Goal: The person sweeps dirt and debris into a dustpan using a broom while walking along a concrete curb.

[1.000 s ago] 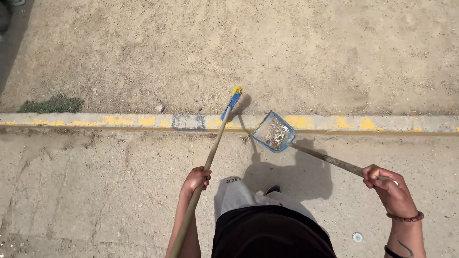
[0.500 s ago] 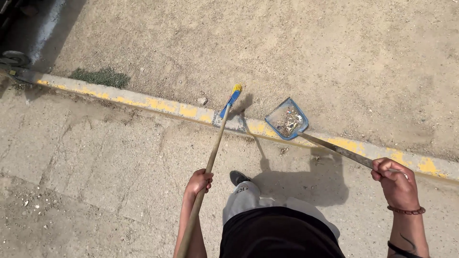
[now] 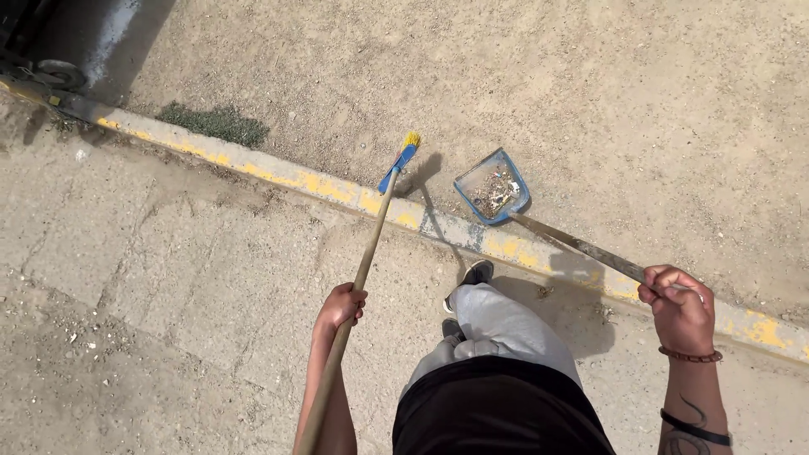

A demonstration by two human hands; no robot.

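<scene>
Mid-sweep along the curb [image 3: 320,181]: left hand [image 3: 341,305] closed round the broom [image 3: 377,219], right hand [image 3: 678,305] gripping the dustpan [image 3: 493,187] handle, its littered pan ahead of that hand.

Black short-sleeved top [image 3: 497,413] over the torso. Light grey trousers [image 3: 501,324], creased at the knee. Dark shoe with pale sole edge [image 3: 477,274] on the forward foot. Both forearms bare. Right wrist: reddish-brown beaded bracelet [image 3: 691,356]; further up the forearm a black band [image 3: 695,427] and a dark curved line tattoo [image 3: 693,411]. Left wrist unadorned
</scene>
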